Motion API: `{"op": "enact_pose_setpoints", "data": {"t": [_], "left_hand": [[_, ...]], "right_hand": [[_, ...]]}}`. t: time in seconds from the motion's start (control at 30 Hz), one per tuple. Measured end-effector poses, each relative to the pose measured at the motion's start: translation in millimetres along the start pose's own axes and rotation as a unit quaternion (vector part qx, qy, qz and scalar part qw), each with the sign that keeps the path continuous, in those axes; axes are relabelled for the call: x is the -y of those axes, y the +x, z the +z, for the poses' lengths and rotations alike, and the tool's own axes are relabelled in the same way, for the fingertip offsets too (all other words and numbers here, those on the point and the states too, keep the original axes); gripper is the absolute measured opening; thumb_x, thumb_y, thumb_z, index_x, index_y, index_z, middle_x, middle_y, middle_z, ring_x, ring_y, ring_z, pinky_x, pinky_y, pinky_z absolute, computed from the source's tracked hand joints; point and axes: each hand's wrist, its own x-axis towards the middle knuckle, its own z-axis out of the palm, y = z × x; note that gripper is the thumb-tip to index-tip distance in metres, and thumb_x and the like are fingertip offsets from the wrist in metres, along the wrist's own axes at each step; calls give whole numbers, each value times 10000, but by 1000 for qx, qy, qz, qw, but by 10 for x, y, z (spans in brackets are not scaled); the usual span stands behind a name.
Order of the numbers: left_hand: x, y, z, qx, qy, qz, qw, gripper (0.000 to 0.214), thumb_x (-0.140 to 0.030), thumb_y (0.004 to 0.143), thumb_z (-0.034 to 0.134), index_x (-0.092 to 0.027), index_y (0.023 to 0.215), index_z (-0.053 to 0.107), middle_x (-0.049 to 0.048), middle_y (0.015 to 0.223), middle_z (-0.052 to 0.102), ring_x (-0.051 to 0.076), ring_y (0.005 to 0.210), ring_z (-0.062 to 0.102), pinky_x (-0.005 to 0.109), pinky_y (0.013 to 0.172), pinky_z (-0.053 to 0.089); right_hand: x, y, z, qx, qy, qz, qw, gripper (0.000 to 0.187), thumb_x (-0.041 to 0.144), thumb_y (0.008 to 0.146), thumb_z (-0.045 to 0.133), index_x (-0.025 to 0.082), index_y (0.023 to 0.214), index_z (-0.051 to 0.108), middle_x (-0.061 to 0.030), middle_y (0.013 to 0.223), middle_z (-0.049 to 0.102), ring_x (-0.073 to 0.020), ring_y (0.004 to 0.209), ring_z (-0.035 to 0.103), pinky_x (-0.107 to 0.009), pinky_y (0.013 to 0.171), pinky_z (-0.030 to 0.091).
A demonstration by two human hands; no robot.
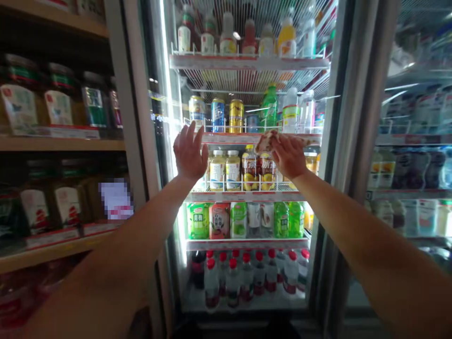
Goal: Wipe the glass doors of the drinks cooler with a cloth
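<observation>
Both my arms reach into an open drinks fridge. My left hand is raised with its fingers spread, palm toward the bottles, just below the shelf edge under the cans; it holds nothing. My right hand presses a patterned cloth against the front rail of that same shelf, to the right. Below both hands stand yellow-capped bottles and fruit-label jars.
The open fridge door stands at my left, with a wooden shelf rack of jars beyond it. A second closed fridge is at the right. Lower shelves hold green bottles and red-capped bottles.
</observation>
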Motion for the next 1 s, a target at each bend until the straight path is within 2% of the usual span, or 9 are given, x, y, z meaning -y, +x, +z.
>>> {"op": "enact_pose_setpoints", "data": {"t": [0.07,0.1,0.23,0.3,0.47,0.53,0.7,0.87,1.0], "left_hand": [[-9,154,71,12,-4,4,1000,575,-387,984,406,-226,1536,407,76,1646,300,305,1545,178,544,1259,117],[-9,188,101,17,-3,3,1000,581,-389,981,415,-234,1541,402,66,1652,285,304,1551,155,549,1263,97],[0,161,147,14,-5,11,1000,579,-386,987,420,-246,1548,392,45,1659,267,283,1558,119,546,1270,83],[0,137,135,12,-11,13,1000,574,-382,993,415,-243,1549,391,44,1659,267,277,1559,115,547,1271,82],[-30,150,99,34,-23,-6,999,583,-392,991,428,-248,1553,383,41,1670,234,279,1562,85,541,1281,53],[-44,159,95,37,-29,-14,999,590,-396,983,443,-251,1551,387,37,1670,236,276,1563,76,529,1284,44],[-56,153,103,29,-43,-20,998,578,-368,975,451,-263,1541,403,18,1662,260,278,1561,95,538,1285,40],[-22,147,140,30,-57,-22,998,573,-421,986,424,-269,1538,404,-23,1662,251,252,1565,65,526,1299,14],[22,145,189,29,-49,-18,998,583,-483,1019,311,-256,1554,350,-104,1655,239,166,1563,-48,464,1302,-34]], "right_hand": [[-14,-26,-27,30,11,-51,998,425,290,982,481,274,1393,588,-71,1440,582,-327,1323,501,-558,1111,379],[-33,-30,-31,29,15,-49,998,428,297,979,490,280,1397,582,-67,1449,576,-327,1334,493,-561,1116,376],[-102,-58,10,-75,-7,126,989,481,278,975,425,212,1437,540,-134,1454,545,-360,1345,478,-610,1110,372],[-92,-105,22,-102,-13,174,979,494,260,963,407,187,1434,539,-153,1445,539,-366,1340,476,-618,1110,369],[-52,-222,-57,-26,6,46,999,442,264,939,458,219,1351,612,-96,1433,568,-331,1319,498,-555,1133,374],[-77,-226,-78,-30,-3,66,997,445,259,931,459,223,1346,616,-95,1414,580,-329,1300,513,-560,1113,395],[-100,-326,-37,-121,-30,200,972,451,254,931,423,164,1325,624,-162,1338,593,-337,1238,541,-581,1064,436],[-184,-430,-87,-73,0,150,986,421,291,948,436,164,1301,626,-166,1347,569,-334,1271,511,-577,1093,416],[-396,-303,-136,-109,-12,201,973,410,215,910,454,123,1269,628,-173,1268,559,-318,1250,500,-554,1103,399]]}}
